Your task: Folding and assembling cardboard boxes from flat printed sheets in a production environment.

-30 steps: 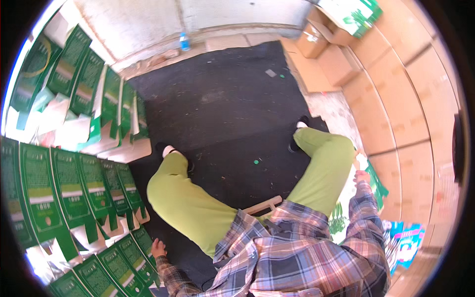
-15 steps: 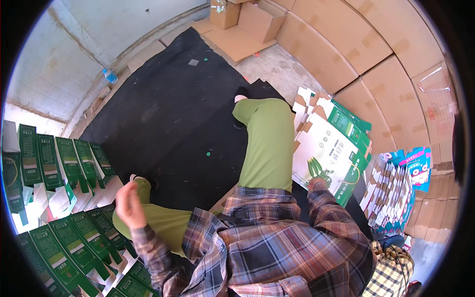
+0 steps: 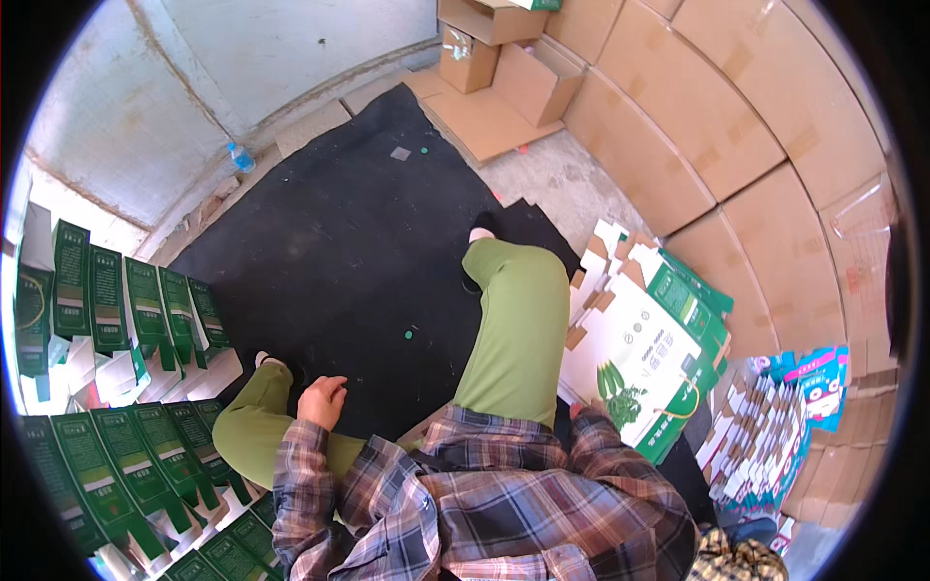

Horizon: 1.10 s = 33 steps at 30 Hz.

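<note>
One flat stack of green-and-white cartons (image 3: pixel 620 353) lies on the right side of the seated person, outside the right leg (image 3: pixel 518 329). Reference point: the right hand (image 3: pixel 580 411), at the near left edge of the stack. From this hand the stack extends forward and to the right. Its long axis appears to run away from the body, with the tabbed ends beyond and a rope handle (image 3: pixel 682 407) on the right-hand part (the fisheye bend prevents an exact angle).

Nearer hand: right. Its fingers are mostly covered by sleeve and carton edge; whether it grips the top carton or only touches it cannot be told. The left hand (image 3: pixel 323 402) is well apart from the stack, above the left thigh. Its fingers are partly bent and nothing is seen in it; the palm is out of sight, so the degree of closure cannot be told.

Surface: a black mat (image 3: pixel 320 242) covers the floor ahead of the person, with a green disc (image 3: pixel 408 335) lying between the legs. What supports the stack is hidden beneath it.

Room: rows of green cartons (image 3: pixel 145 465) stand along the left. Large brown boxes (image 3: pixel 688 97) form a wall at the right. A pale wall (image 3: pixel 291 58) closes the far side, with a blue bottle (image 3: pixel 240 157) at its foot.
</note>
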Motion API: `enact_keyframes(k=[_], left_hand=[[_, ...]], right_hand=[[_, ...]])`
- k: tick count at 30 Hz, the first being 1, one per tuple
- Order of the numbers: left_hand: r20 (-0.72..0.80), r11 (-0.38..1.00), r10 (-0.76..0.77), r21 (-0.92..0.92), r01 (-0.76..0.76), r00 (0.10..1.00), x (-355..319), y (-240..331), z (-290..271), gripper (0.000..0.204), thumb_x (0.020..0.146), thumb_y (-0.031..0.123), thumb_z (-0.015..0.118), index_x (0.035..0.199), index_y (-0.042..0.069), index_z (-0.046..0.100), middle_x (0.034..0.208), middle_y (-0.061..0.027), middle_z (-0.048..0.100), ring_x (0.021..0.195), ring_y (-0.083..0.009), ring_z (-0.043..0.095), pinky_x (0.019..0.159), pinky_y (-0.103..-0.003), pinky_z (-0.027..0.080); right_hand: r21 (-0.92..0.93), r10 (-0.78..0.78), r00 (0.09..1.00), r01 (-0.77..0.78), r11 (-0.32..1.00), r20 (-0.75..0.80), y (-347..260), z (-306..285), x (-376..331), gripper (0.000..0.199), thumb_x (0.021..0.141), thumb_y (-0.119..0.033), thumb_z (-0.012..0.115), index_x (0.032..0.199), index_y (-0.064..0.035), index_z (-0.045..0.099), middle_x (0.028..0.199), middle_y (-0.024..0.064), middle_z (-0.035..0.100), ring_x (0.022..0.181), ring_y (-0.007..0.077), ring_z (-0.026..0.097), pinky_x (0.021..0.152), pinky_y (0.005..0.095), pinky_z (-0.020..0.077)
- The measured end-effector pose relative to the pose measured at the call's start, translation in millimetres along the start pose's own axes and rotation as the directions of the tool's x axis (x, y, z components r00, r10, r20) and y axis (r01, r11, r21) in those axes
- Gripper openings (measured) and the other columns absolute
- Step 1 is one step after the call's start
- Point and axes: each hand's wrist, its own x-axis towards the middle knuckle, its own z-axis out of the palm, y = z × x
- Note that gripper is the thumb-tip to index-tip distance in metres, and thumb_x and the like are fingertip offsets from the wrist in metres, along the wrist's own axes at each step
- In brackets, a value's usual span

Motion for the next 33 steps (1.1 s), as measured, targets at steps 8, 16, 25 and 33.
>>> enact_keyframes(k=[8,16,25,33], left_hand=[[0.022,0.998,-0.044,0.056,0.043,0.999,-6,0,-6,0.021,0.079,0.016,0.063,0.099,0.011,0.066,0.087,-0.0097,0.062,0.082,-0.0304,0.062,0.072,-0.04,0.05],[0.07,0.995,-0.052,0.083,0.046,0.996,-11,-9,-8,0.023,0.082,0.02,0.061,0.103,0.012,0.065,0.093,-0.009,0.062,0.087,-0.029,0.062,0.075,-0.04,0.051],[-0.003,1.0,-0.009,-0.006,0.009,1.0,-13,-6,-16,0.022,0.082,0.019,0.062,0.103,0.011,0.065,0.088,-0.0097,0.061,0.084,-0.0283,0.062,0.074,-0.039,0.05],[-0.193,0.93,-0.15,-0.36,0.072,0.97,1,-20,-33,0.029,0.081,0.009,0.065,0.11,0.007,0.063,0.091,-0.0072,0.064,0.076,-0.0162,0.062,0.072,-0.028,0.051]], right_hand=[[0.129,-0.002,0.998,0.011,0.992,-0.067,6,22,8,0.03,0.095,-0.036,0.045,0.106,-0.0117,0.059,0.085,0.0043,0.064,0.065,0.0191,0.06,0.054,0.0283,0.0524],[0.42,-0.251,0.951,0.156,0.894,0.181,-2,39,12,0.033,0.095,-0.038,0.046,0.107,-0.0111,0.059,0.087,0.0053,0.065,0.067,0.0198,0.061,0.055,0.0281,0.0532],[0.182,-0.536,0.838,0.514,0.838,0.104,-115,165,-95,0.034,0.088,-0.033,0.06,0.106,-0.0036,0.056,0.089,0.0089,0.064,0.074,0.0182,0.063,0.06,0.0261,0.0521],[0.121,-0.429,0.524,0.522,0.845,0.736,-112,226,-243,0.027,0.087,-0.025,0.062,0.104,-0.0054,0.058,0.097,0.0066,0.065,0.075,0.0147,0.062,0.063,0.027,0.0515]])
